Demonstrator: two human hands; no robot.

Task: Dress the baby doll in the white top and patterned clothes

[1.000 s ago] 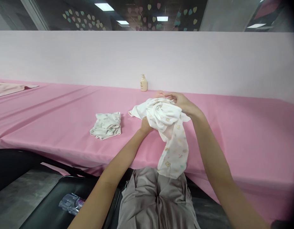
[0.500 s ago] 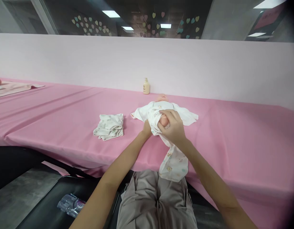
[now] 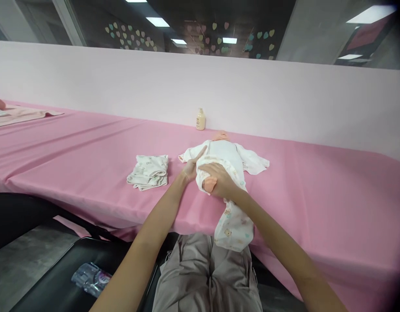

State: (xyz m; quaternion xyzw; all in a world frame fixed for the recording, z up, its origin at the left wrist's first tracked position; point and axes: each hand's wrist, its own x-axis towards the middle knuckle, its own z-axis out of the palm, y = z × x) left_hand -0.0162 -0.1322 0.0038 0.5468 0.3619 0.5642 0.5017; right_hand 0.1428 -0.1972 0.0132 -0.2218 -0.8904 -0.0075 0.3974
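Observation:
A baby doll (image 3: 221, 136) lies on its back on the pink-covered table, its head toward the wall. It wears a white long-sleeved shirt (image 3: 224, 150). White printed trousers (image 3: 234, 229) are bunched round one leg, and the other trouser leg hangs over the table edge onto my lap. From the gathered opening pokes the doll's bare foot (image 3: 209, 184). My right hand (image 3: 223, 180) is wrapped over the cloth beside this foot. Against the left side of the same leg rests my left hand (image 3: 191, 169), its visible fingers stretched out; the others are hidden.
Folded printed cloth (image 3: 148, 172) lies to the left of the doll. A cream pump bottle (image 3: 200, 119) stands by the wall. At far left is a pale pink towel (image 3: 22, 115). A clear plastic bottle (image 3: 91, 278) lies on a black chair (image 3: 53, 281) beside me.
The bunched trouser leg and foot have shifted left and toward me. My right hand has moved left with them. My left hand has come out from beneath the leg, its fingers now extended.

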